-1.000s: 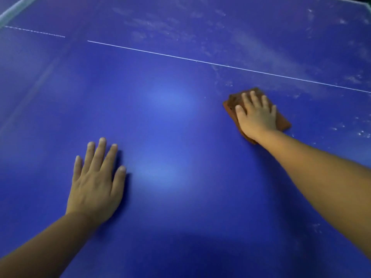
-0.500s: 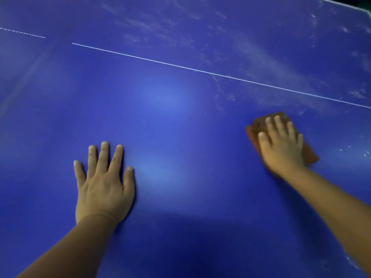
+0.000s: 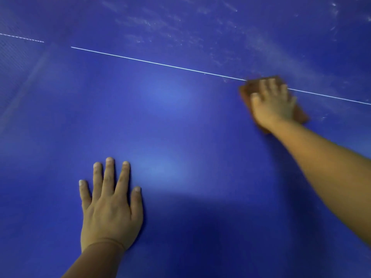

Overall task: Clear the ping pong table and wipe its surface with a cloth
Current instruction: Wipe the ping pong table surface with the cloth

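Note:
The blue ping pong table (image 3: 180, 121) fills the view. A thin white line (image 3: 160, 64) crosses it from the left down to the right. My right hand (image 3: 273, 105) lies flat on a folded brown cloth (image 3: 301, 115) and presses it on the table at the white line, to the right of centre; the hand covers most of the cloth and is blurred. My left hand (image 3: 110, 207) rests flat on the table near me, palm down, fingers spread, holding nothing.
Pale dust smears (image 3: 230, 43) cover the table beyond the white line, at the top and top right. The near part of the surface looks glossy, with soft light reflections (image 3: 166, 97). No other objects are on the table.
My right hand with the cloth slid toward me and to the right, then pushed away again up onto the white line. My left hand has stayed planted flat on the table.

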Available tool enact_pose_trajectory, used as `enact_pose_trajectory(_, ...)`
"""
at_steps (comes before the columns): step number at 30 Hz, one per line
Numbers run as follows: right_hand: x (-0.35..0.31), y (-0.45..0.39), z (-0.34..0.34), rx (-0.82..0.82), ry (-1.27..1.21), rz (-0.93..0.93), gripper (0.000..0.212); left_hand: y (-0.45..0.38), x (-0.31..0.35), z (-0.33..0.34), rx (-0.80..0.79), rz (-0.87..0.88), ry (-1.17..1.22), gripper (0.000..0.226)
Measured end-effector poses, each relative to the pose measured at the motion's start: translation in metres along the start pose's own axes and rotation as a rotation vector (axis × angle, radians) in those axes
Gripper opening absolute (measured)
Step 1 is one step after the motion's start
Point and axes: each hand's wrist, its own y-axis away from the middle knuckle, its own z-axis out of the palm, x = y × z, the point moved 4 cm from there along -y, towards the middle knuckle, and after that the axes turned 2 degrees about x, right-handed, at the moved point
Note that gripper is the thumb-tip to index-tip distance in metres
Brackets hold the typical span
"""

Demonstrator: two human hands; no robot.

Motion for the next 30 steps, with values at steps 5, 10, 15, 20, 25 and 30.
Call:
enact_pose_trajectory(5, -0.006, 0.025, -0.004, -0.037, -0.088, 0.153, 0.065, -0.001, -0.002, 0.001, -0.001, 0.005, -0.003, 0.066)
enact_pose_trajectory(10, -0.081, 0.094, 0.009, -0.064, 0.005, -0.489, 0.071, 0.001, -0.001, 0.001, 0.009, -0.001, -0.004, 0.066)
enact_pose_trajectory(15, 0.024, 0.046, 0.001, -0.101, -0.096, 0.232, 0.063, -0.001, 0.000, 0.002, 0.016, 0.009, -0.007, 0.065)
enact_pose_trajectory(20, -0.114, 0.078, 0.003, 0.028, -0.053, -0.149, 0.064, -0.002, -0.001, 0.001, 0.015, 0.002, -0.015, 0.066)
enact_pose_trajectory(25, -0.255, 0.075, 0.002, -0.093, -0.145, -0.468, 0.063, -0.003, -0.001, 0.002, 0.021, 0.008, -0.036, 0.068)
enact_pose_trajectory(30, -0.136, -0.002, 0.000, 0.042, -0.039, -0.213, 0.061, -0.002, -0.001, 0.003, 0.008, 0.000, -0.023, 0.067)
